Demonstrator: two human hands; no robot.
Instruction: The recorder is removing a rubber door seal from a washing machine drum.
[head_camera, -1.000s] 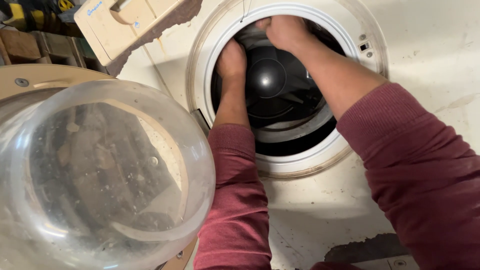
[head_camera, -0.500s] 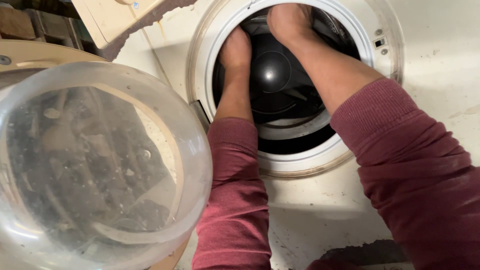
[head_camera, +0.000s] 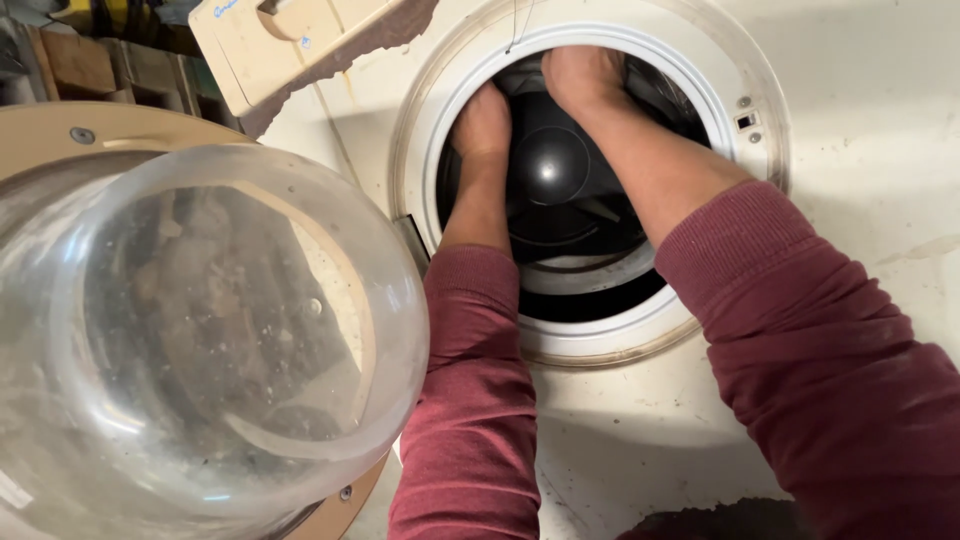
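Head view: both hands reached into the washing machine opening (head_camera: 590, 330)

Left hand (head_camera: 482, 120) and right hand (head_camera: 582, 75) are laid on the dark drum's (head_camera: 560, 200) upper rim, fingertips hidden past the grey seal, so their spread cannot be told; the domed glass door (head_camera: 200, 330) is swung open, well left of the fingers

Both hands reach into the washing machine's round opening (head_camera: 590, 340): left hand (head_camera: 482, 122) at its upper left, right hand (head_camera: 583, 75) at its top. The open door (head_camera: 200, 340) hangs left of the opening.
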